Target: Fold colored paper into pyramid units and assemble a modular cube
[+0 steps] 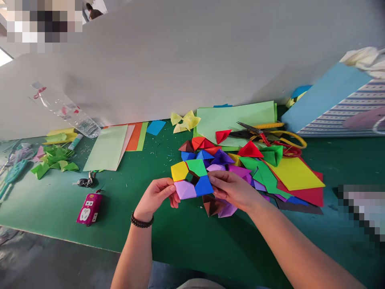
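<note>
The person's left hand (155, 196) and right hand (233, 190) grip a ring-shaped assembly of folded paper modules (192, 180) at lower centre of the frame, the fingers (218, 180) closed narrowly on its lilac and blue units from either side. Directly behind and beneath it, a heap of loose coloured paper modules (221, 157) lies on the green table (180, 241), beside a yellow paper sheet (294, 173) on the right. Red-handled scissors (258, 134) rest on a pale green paper sheet (231, 118) farther up.

A green table (156, 237) carries paper sheets (106, 147), keys (86, 182) and a power strip (89, 208).
</note>
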### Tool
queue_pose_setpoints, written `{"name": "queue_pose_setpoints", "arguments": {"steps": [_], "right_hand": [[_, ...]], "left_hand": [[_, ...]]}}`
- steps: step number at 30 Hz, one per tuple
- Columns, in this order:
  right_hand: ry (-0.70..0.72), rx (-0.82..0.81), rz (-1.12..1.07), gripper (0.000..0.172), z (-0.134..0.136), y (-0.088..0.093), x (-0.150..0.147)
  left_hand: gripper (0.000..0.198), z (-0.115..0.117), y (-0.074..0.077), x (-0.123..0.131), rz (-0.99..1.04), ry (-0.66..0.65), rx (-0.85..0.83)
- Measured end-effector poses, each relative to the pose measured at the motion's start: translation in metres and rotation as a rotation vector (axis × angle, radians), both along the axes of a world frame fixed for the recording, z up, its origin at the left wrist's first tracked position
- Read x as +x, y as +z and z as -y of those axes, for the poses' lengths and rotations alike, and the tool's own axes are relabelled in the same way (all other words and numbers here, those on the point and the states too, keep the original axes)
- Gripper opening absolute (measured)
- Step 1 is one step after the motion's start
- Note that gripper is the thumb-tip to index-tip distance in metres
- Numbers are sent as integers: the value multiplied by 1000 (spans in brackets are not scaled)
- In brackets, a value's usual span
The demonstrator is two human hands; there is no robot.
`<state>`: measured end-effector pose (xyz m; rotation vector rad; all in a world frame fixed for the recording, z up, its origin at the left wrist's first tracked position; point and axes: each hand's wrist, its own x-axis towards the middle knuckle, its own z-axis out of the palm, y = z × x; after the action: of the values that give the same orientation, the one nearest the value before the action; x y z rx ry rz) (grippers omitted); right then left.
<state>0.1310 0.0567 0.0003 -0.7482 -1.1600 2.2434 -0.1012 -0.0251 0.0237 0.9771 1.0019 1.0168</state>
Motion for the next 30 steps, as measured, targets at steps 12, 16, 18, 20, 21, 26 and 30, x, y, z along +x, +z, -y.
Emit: {"name": "queue_pose_setpoints", "arguments": {"steps": [12, 16, 18, 20, 21, 26, 30], "right_hand": [[-557, 345, 226, 29, 4, 4, 0], [-347, 565, 315, 29, 16, 17, -1], [-298, 702, 379, 27, 19, 21, -3], [-293, 823, 428, 24, 20, 23, -5], [-302, 874, 447, 22, 20, 23, -5], [-308, 1029, 488, 19, 19, 19, -6], [-252, 1079, 501, 20, 19, 17, -5]], "left_hand": [[36, -7, -5, 11, -334, 118, 153], [34, -9, -9, 19, -420, 129, 203], [33, -10, -10, 22, -447, 128, 228], [32, -10, -11, 24, -481, 129, 252], [31, -10, -11, 25, -497, 130, 263], [28, -9, -11, 27, -577, 127, 323], [26, -9, -12, 30, -627, 132, 375]]}}
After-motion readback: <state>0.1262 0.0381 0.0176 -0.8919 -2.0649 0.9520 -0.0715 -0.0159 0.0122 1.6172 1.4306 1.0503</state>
